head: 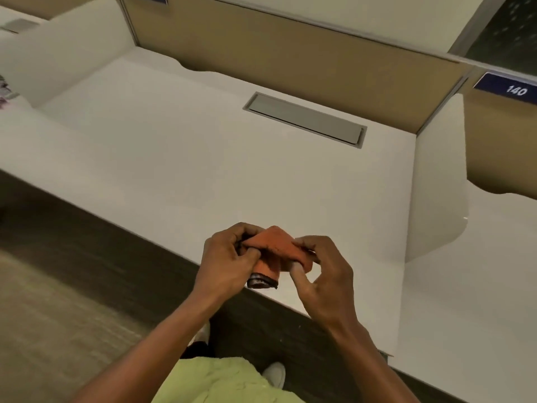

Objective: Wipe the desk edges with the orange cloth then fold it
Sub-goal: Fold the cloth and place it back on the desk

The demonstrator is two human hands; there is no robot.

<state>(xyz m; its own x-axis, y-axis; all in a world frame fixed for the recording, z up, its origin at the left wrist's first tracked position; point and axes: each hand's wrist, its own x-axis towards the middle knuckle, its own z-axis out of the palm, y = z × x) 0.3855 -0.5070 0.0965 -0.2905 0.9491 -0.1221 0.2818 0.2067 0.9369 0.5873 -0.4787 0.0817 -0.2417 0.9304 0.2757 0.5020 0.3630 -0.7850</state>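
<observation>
The orange cloth [274, 248] is bunched small between both my hands, just above the front edge of the white desk [180, 158]. A darker hem of it hangs down below my fingers. My left hand [225, 261] pinches its left side with thumb and fingers. My right hand [324, 274] grips its right side, with fingers curled under the fabric. Most of the cloth is hidden inside my hands.
A grey cable-tray lid [305, 119] is set into the desk near the back. Tan partition panels [290, 62] stand behind and white dividers [436, 181] at both sides. A blue tag reading 140 [511, 88] marks the neighbouring desk. Dark floor [72, 228] lies below the edge.
</observation>
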